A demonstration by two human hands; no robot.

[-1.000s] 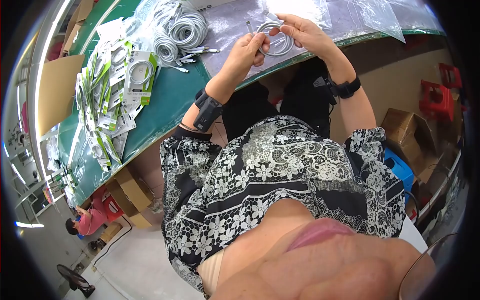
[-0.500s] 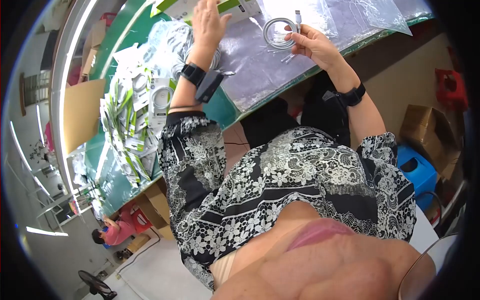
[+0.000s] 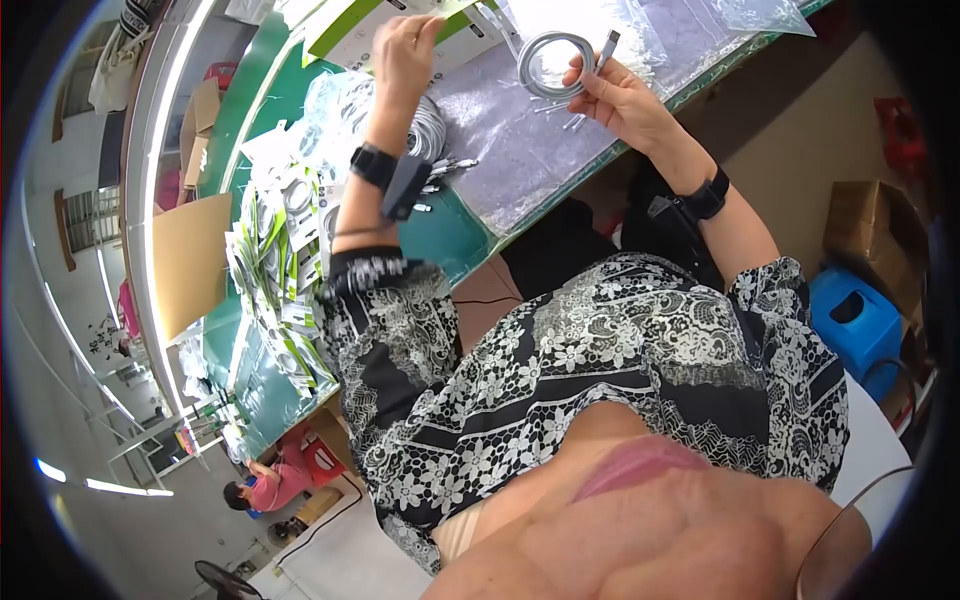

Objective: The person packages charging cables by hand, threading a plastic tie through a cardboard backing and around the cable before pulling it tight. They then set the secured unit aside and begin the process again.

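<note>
Workshop floor, pale, with racks far left. A second person (image 3: 265, 490) crouches low left by red crates, well apart from the wearer. Blue stool (image 3: 855, 320) and an open cardboard box (image 3: 870, 230) sit right of the wearer's legs.

A long green table (image 3: 450, 235) runs from lower left to upper right. A flat cardboard sheet (image 3: 190, 260) leans at its far edge. A clear plastic sheet (image 3: 520, 140) covers the table in front of the wearer. A pile of green-white packed cards (image 3: 275, 260) spreads over the left stretch. A heap of loose white cables (image 3: 425, 125) lies just beside the left forearm, plugs pointing toward the plastic sheet.

A blank packaging card (image 3: 350, 25) lies at the far top edge, long axis slanting up to the right. The left hand (image 3: 405, 45) is stretched out to it with fingers bent onto its near edge. It touches the card, but I cannot tell if it is pinched.

The right hand (image 3: 615, 95) is closed on a coiled cable (image 3: 555, 55), thumb and fingers pinching the loop's right side. The coil is held above the plastic sheet, its flat face toward the camera, with one plug (image 3: 605, 45) sticking up past the fingertips. The coil sits right of the card, so the card is nearer the left hand and the two hands are apart. Both wrists carry black bands, the left wrist band (image 3: 375, 165) with a hanging unit.
</note>
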